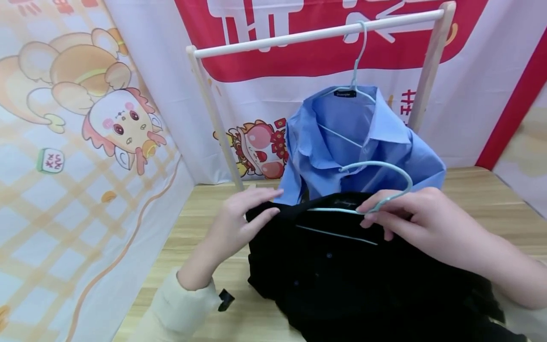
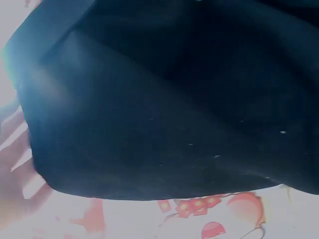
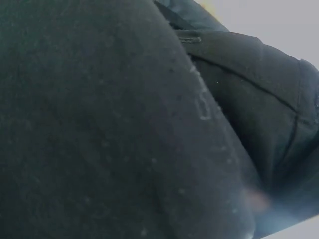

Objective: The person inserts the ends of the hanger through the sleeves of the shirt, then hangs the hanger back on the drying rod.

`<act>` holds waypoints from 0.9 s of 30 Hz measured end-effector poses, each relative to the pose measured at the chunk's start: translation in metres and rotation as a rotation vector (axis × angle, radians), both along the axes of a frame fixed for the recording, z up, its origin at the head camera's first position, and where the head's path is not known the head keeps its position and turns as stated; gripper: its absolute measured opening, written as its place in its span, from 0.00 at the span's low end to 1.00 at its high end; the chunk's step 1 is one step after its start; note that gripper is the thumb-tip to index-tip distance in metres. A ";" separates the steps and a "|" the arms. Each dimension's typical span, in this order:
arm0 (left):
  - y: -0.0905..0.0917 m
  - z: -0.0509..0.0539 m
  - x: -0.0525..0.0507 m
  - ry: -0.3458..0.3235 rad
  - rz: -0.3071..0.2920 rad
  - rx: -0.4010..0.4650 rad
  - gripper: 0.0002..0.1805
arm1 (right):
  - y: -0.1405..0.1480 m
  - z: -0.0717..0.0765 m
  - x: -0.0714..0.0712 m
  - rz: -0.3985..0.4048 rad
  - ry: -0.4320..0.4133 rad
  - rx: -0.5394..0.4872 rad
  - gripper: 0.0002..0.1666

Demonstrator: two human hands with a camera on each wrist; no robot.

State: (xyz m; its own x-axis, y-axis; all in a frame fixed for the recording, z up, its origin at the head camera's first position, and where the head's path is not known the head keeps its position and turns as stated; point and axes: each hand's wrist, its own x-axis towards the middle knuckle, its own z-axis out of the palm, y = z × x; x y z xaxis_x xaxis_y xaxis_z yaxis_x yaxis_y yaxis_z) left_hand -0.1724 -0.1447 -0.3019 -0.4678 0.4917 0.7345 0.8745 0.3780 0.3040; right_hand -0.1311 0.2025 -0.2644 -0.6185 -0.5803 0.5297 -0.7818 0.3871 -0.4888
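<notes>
A black button-up shirt (image 1: 342,285) is draped over a light-blue hanger (image 1: 376,163), its collar toward the rack. My right hand (image 1: 431,228) pinches the hanger at the base of its hook, between thumb and fingers. At the shirt's left shoulder, my left hand (image 1: 231,228) has the dark cloth between its thumb and forefinger. Parts of the hanger's shoulder and lower bar show inside the neck opening. Black fabric (image 2: 149,114) fills most of the left wrist view, with blurred fingers at its left edge. The right wrist view shows mainly dark cloth (image 3: 114,124).
Behind the black shirt, a blue shirt (image 1: 333,152) hangs on another light-blue hanger (image 1: 356,71) from a rack's white rod (image 1: 273,42). A small black piece (image 1: 225,300) lies on the wood-grain table (image 1: 201,209). Printed cloths cover the back and left side.
</notes>
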 end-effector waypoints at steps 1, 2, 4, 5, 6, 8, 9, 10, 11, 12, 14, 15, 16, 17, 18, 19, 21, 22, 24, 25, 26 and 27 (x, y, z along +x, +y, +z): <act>0.000 -0.002 -0.001 -0.029 -0.031 -0.021 0.20 | 0.000 -0.001 0.000 0.006 -0.004 0.000 0.26; 0.000 -0.004 -0.002 -0.048 -0.061 -0.039 0.19 | 0.001 -0.002 0.001 0.006 -0.005 0.003 0.26; 0.001 -0.008 -0.003 -0.062 -0.092 -0.071 0.15 | 0.002 -0.005 0.001 0.003 0.000 0.010 0.26; 0.003 -0.009 -0.002 -0.065 -0.104 -0.080 0.14 | 0.002 -0.006 0.001 0.000 0.007 0.015 0.27; 0.004 -0.010 -0.002 -0.059 -0.101 -0.088 0.12 | 0.002 -0.007 0.001 -0.001 0.016 0.019 0.27; 0.006 -0.010 0.000 -0.051 -0.085 -0.095 0.10 | 0.003 -0.008 0.001 0.000 0.031 0.021 0.29; 0.008 -0.010 0.000 -0.042 -0.076 -0.095 0.08 | 0.003 -0.007 0.002 -0.011 0.043 0.022 0.28; 0.009 -0.010 0.000 -0.034 -0.073 -0.089 0.08 | 0.003 -0.006 0.003 -0.028 0.052 0.025 0.27; 0.010 -0.011 0.000 -0.018 -0.070 -0.079 0.08 | 0.004 -0.006 0.004 -0.049 0.059 0.031 0.27; 0.011 -0.012 -0.002 0.005 -0.070 -0.061 0.09 | 0.006 -0.005 0.004 -0.073 0.062 0.039 0.27; 0.010 -0.014 -0.004 0.047 -0.055 -0.020 0.09 | 0.012 -0.002 0.006 -0.155 0.058 0.074 0.25; 0.009 -0.014 -0.005 0.061 -0.044 0.003 0.09 | 0.017 0.000 0.007 -0.199 0.054 0.094 0.24; 0.007 -0.015 -0.006 0.065 -0.031 0.025 0.10 | 0.022 0.001 0.008 -0.238 0.039 0.116 0.24; 0.004 -0.016 -0.008 0.070 -0.014 0.043 0.10 | 0.027 0.002 0.008 -0.269 0.029 0.129 0.25; 0.002 -0.017 -0.008 0.067 0.001 0.058 0.09 | 0.032 0.003 0.009 -0.304 0.029 0.138 0.25; -0.001 -0.017 -0.008 0.055 0.018 0.069 0.09 | 0.036 0.003 0.009 -0.338 0.027 0.140 0.25; -0.006 -0.017 -0.009 0.037 0.037 0.089 0.10 | 0.043 0.003 0.010 -0.386 0.033 0.131 0.25; -0.008 -0.018 -0.009 0.032 0.046 0.097 0.10 | 0.047 0.002 0.010 -0.407 0.034 0.129 0.25; -0.012 -0.018 -0.010 0.028 0.061 0.114 0.11 | 0.054 -0.001 0.010 -0.438 0.040 0.135 0.24; -0.014 -0.018 -0.011 0.028 0.070 0.123 0.11 | 0.057 -0.002 0.010 -0.447 0.027 0.148 0.23; -0.016 -0.018 -0.011 0.027 0.080 0.131 0.11 | 0.060 -0.004 0.010 -0.455 0.012 0.165 0.23; -0.018 -0.017 -0.012 0.029 0.091 0.139 0.11 | 0.062 -0.006 0.010 -0.457 0.001 0.181 0.22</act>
State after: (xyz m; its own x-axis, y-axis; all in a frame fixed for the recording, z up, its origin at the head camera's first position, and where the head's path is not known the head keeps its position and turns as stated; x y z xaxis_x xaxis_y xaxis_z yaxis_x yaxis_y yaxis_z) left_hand -0.1840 -0.1627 -0.3184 -0.4832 0.3408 0.8065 0.8478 0.4120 0.3339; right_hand -0.1209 0.2646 -0.2700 -0.8306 -0.3329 0.4463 -0.5130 0.7692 -0.3810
